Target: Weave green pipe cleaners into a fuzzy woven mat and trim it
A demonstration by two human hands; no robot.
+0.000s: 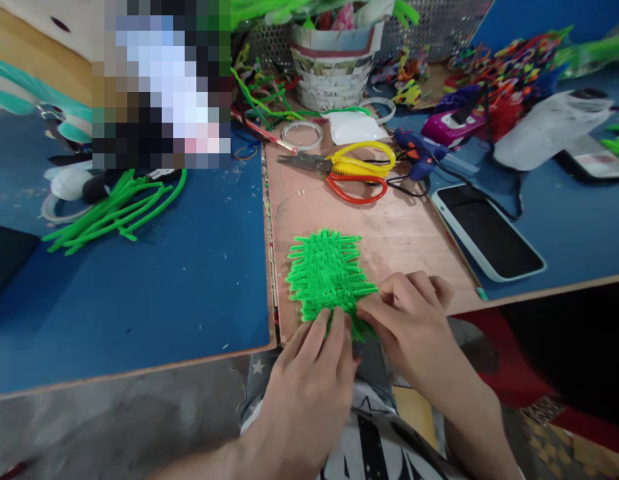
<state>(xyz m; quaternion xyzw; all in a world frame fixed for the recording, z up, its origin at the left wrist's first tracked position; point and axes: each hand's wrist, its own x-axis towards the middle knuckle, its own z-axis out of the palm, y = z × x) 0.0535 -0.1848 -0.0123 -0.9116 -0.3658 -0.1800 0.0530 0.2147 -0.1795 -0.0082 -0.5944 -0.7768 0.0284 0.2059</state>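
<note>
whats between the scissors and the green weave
Just the board, with a few tiny pale bits on it, lies between the scissors and the green weave, in the head view.

Blue tabletop (189, 287) before you, wood-toned board (404, 240) midway. On the board, your green woven piece (325, 270) and scissors (334, 165). On blue: green stems (114, 213) left, phone (489, 230) right.

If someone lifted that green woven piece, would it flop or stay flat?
The green woven piece would probably hold together but bend, as its fuzzy strands interlace closely. It looks thin, so likely light. The ends jutting from its sides might snag.
</note>
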